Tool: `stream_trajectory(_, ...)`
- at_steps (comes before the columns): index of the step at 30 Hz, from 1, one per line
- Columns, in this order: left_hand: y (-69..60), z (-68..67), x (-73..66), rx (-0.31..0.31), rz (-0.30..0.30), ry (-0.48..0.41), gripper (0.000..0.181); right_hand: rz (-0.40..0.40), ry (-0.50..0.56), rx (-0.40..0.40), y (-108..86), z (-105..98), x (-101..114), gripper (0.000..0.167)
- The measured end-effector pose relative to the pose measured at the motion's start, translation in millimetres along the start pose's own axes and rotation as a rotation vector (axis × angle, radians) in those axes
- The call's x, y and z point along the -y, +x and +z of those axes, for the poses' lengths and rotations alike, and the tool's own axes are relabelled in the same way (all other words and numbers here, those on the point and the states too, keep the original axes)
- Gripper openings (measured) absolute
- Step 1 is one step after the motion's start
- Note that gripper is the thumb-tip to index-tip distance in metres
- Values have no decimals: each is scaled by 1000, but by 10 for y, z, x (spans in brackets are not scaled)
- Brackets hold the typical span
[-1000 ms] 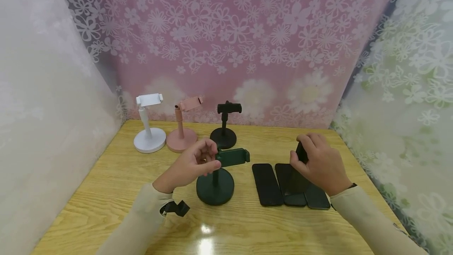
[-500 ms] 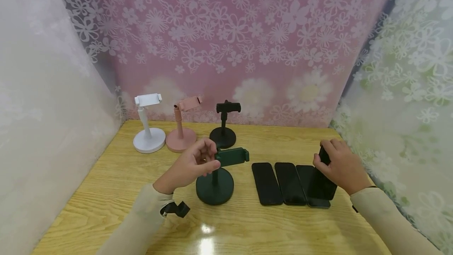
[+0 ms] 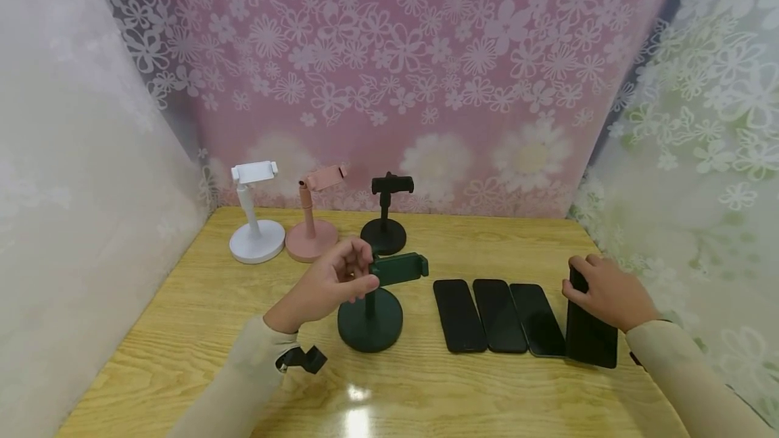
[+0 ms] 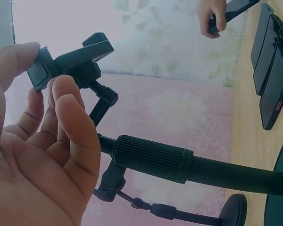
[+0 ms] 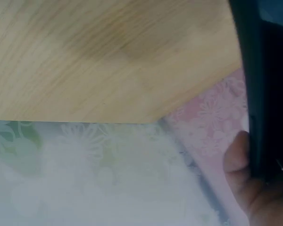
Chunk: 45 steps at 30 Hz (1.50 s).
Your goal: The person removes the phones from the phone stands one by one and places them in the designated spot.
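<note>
A dark green phone stand (image 3: pixel 370 322) stands upright mid-table. My left hand (image 3: pixel 337 279) pinches the left end of its clamp between thumb and fingers; the left wrist view shows this grip on the clamp end (image 4: pixel 41 70), other fingers loosely bent below. At the right, my right hand (image 3: pixel 615 295) grips the upper end of a black phone (image 3: pixel 593 340), which leans with its lower end at or close to the table. In the right wrist view only the phone's dark edge (image 5: pixel 253 99) and part of the hand show. Three black phones (image 3: pixel 500 316) lie side by side to its left.
Behind stand a white phone stand (image 3: pixel 257 240), a pink phone stand (image 3: pixel 312 240) and a black phone stand (image 3: pixel 384 236). The wooden table (image 3: pixel 182 350) meets curtains with floral print at the left, back (image 3: pixel 389 86) and right.
My right hand has carried its phone rightward and toward me, from above the lying phones to beside them, uncovering the rightmost one. The left hand and green stand have stayed put.
</note>
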<state>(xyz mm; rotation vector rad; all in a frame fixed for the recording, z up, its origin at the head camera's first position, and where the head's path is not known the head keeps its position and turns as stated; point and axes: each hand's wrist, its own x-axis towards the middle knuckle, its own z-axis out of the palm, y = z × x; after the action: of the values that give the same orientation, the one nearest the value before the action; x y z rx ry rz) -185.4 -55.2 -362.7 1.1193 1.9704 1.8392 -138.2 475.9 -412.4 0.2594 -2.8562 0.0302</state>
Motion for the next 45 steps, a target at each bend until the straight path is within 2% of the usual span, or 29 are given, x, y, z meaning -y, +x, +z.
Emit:
stream_trajectory(6, 3, 1, 12, -1, 10, -5, 23, 33, 19, 130, 35, 109, -89, 39)
stream_trajectory(10, -3, -6, 20, -12, 17, 8, 23, 73, -4, 217, 73, 189, -166, 49)
stream_trajectory(16, -8, 2, 34, -15, 8, 10, 22, 122, 32, 297, 113, 298, -231, 67)
stream_trajectory(23, -12, 9, 84, -15, -3, -5, 23, 149, 53, 416, 170, 395, -204, 71)
stream_trajectory(32, -9, 11, 106, -7, 15, 4, 22, 201, 68, 396, 210, 460, -161, 65)
stream_trajectory(38, -13, 19, 68, -1, 15, 3, 23, 178, 42, 347, 223, 523, -104, 47)
stream_trajectory(45, 0, 30, 81, 8, 26, 12, 22, 223, 66, 344, 280, 528, -3, 37)
